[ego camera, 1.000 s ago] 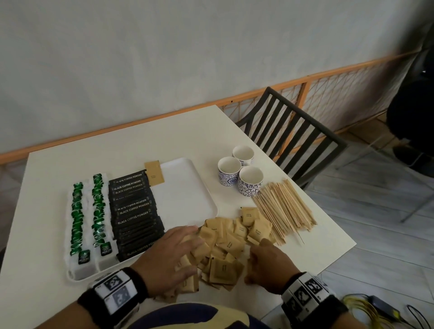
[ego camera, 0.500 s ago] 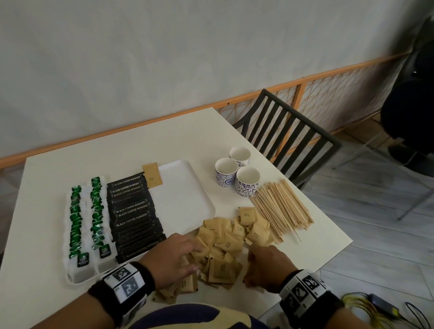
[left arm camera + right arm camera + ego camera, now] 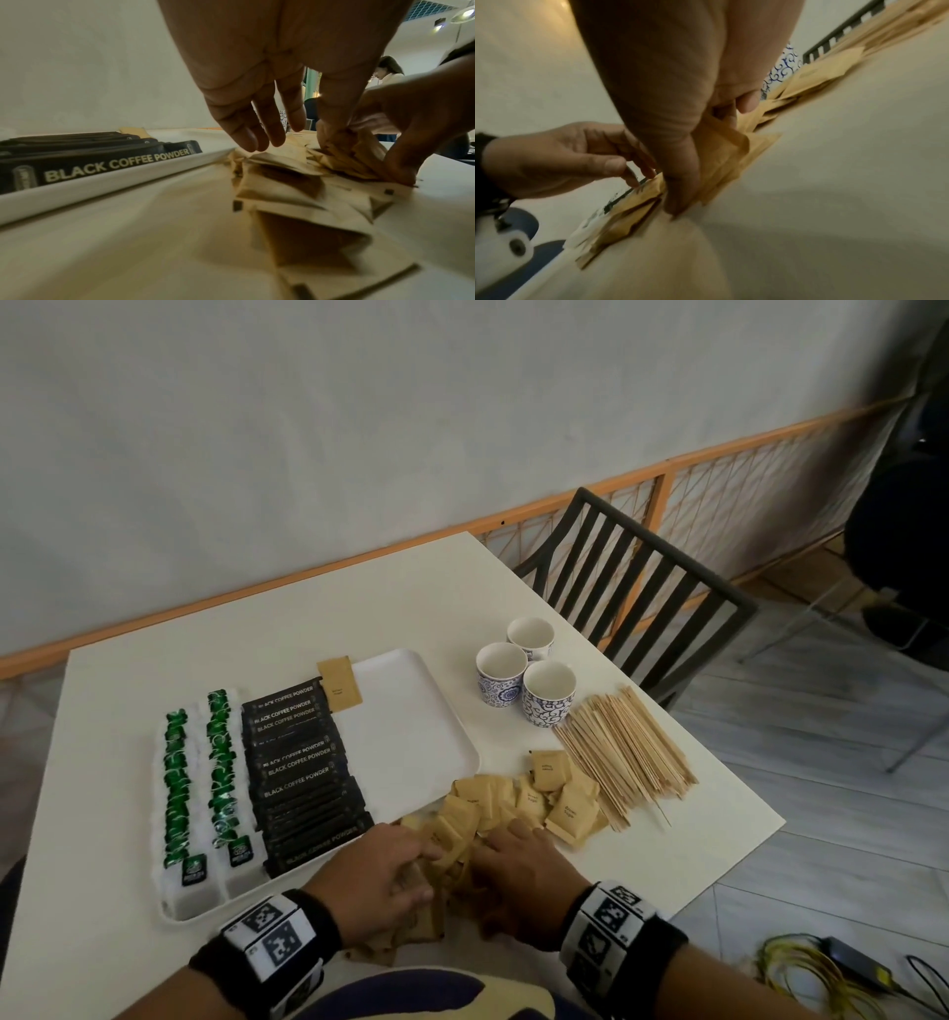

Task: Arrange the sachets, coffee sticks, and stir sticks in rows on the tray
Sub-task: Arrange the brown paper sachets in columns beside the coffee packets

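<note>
A loose pile of brown sachets lies on the table just right of the white tray's near corner. My right hand grips a bunch of these sachets between thumb and fingers. My left hand rests beside it, its relaxed fingers touching the pile. On the tray lie two rows of green sachets, a row of black coffee sticks and one brown sachet at the far edge. Wooden stir sticks lie heaped right of the pile.
Three blue-patterned cups stand behind the stir sticks. The right half of the tray is bare. A dark slatted chair stands past the table's right edge. Yellow cables lie on the floor.
Both hands have drawn together over the near part of the brown pile, the left moving right and the right moving left. The right hand has closed on a bunch of sachets.
</note>
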Action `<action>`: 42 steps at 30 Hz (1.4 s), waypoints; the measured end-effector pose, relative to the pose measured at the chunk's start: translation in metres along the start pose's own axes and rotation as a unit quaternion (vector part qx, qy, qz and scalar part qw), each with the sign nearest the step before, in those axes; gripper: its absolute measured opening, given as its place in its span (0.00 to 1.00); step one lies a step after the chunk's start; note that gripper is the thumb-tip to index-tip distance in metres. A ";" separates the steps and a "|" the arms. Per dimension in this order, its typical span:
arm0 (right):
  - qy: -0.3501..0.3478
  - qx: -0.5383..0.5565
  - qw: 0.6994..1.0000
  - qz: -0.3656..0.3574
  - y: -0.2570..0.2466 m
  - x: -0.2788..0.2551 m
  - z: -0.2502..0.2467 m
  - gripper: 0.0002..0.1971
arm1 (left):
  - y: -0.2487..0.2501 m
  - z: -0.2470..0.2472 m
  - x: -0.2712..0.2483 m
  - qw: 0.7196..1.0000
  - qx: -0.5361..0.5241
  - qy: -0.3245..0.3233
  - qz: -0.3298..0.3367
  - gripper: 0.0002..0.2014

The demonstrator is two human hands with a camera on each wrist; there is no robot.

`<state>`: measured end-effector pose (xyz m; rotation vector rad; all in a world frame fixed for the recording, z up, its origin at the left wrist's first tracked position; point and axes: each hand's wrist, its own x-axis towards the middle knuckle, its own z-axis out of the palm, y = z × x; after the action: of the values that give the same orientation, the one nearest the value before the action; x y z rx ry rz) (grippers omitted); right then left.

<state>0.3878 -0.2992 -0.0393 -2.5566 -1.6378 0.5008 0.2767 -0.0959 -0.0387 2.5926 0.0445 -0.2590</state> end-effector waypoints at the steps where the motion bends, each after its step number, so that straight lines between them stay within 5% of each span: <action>1: 0.006 0.006 1.000 0.001 0.001 0.001 0.001 0.28 | -0.003 0.000 -0.002 1.000 -0.003 0.001 -0.008 0.22; 9: -0.006 0.181 0.983 -0.031 -0.007 0.013 -0.023 0.25 | 0.006 -0.018 -0.009 0.990 -0.125 0.023 -0.054 0.28; 15: -0.008 0.289 0.955 -0.070 -0.039 0.047 -0.063 0.34 | 0.008 -0.029 -0.004 0.925 -0.370 0.022 -0.088 0.42; 20: 0.015 0.292 0.954 -0.061 -0.048 0.066 -0.061 0.38 | 0.001 -0.046 -0.014 0.908 -0.372 0.117 -0.156 0.12; 24: -0.031 0.111 0.989 -0.095 -0.040 0.073 -0.046 0.30 | -0.021 -0.050 -0.037 0.883 -0.381 0.176 -0.210 0.06; 27: -0.070 -0.024 0.984 -0.162 -0.039 0.077 -0.038 0.23 | -0.028 -0.048 -0.050 0.872 -0.386 0.194 -0.229 0.04; 32: -0.056 -0.064 0.976 -0.200 -0.041 0.079 -0.036 0.14 | -0.035 -0.046 -0.061 0.862 -0.394 0.197 -0.252 0.06; 42: -0.104 -0.130 0.953 -0.251 -0.054 0.094 -0.042 0.16 | -0.038 -0.051 -0.071 0.853 -0.425 0.173 -0.248 0.13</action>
<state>0.3896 -0.1872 -0.0091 -2.1546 -2.4729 0.5478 0.2130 -0.0358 -0.0008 1.6607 0.7822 0.0585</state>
